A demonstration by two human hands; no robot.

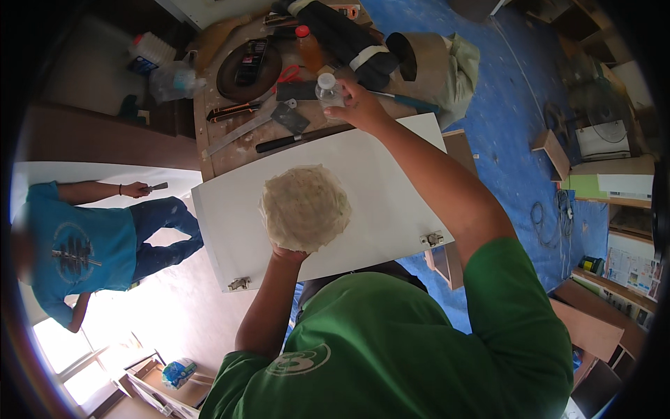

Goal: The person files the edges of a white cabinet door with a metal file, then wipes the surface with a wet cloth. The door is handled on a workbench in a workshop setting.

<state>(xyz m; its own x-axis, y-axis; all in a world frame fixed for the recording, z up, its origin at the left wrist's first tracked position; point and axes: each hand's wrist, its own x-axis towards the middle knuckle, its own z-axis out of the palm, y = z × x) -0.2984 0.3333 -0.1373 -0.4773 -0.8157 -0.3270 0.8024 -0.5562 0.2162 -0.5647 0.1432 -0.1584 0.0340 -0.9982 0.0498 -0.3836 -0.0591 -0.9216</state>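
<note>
My left hand (289, 254) is under the near edge of a round, crumpled beige cloth-like pad (306, 208) and holds it over a white cabinet door panel (394, 188). The pad hides most of that hand's fingers. Reaching to the far side of the panel, my right hand (354, 105) is closed round a small clear plastic bottle (326, 89) with a white cap. What the bottle contains, if anything, I cannot make out. Metal hinges are fixed near the panel's two near corners, one being the right hinge (432, 239).
Beyond the panel, a worktable (230, 157) carries a metal ruler (241, 133), a black-handled tool (276, 144), an orange bottle (308, 47) and a phone (251, 61). At left stands another person (84, 234) with a scraper. Blue sheeting (506, 126) covers the right-hand floor.
</note>
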